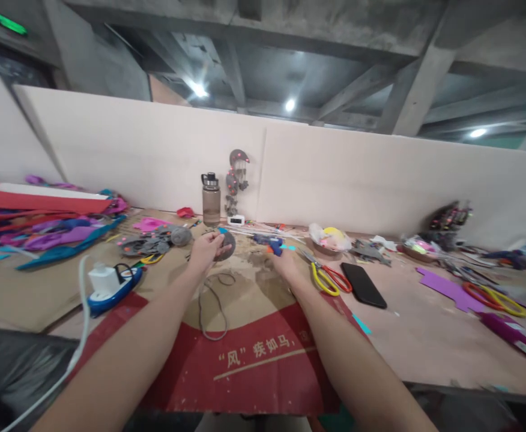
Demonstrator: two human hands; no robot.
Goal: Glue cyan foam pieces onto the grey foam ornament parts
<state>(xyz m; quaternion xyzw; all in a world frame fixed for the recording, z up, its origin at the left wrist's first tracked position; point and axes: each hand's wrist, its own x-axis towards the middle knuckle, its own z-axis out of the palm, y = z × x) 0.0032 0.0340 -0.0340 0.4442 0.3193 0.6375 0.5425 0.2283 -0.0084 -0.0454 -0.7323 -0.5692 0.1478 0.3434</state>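
My left hand [206, 249] grips a round grey felt piece [227, 245] with a small blue bit on it, held just above the cardboard-covered table [245, 288]. My right hand [285, 262] reaches forward and closes on a blue glue gun [269, 242] lying on the table. A thin grey cord [213, 306] loops on the cardboard below my left hand.
Yellow and red scissors [328, 279] and a black phone [362, 285] lie right of my right hand. A water bottle [211, 199] stands by the white partition. Grey felt shapes [152, 243], colourful foam sheets [42, 231], a power strip with charger [110, 285], purple foam [445, 287].
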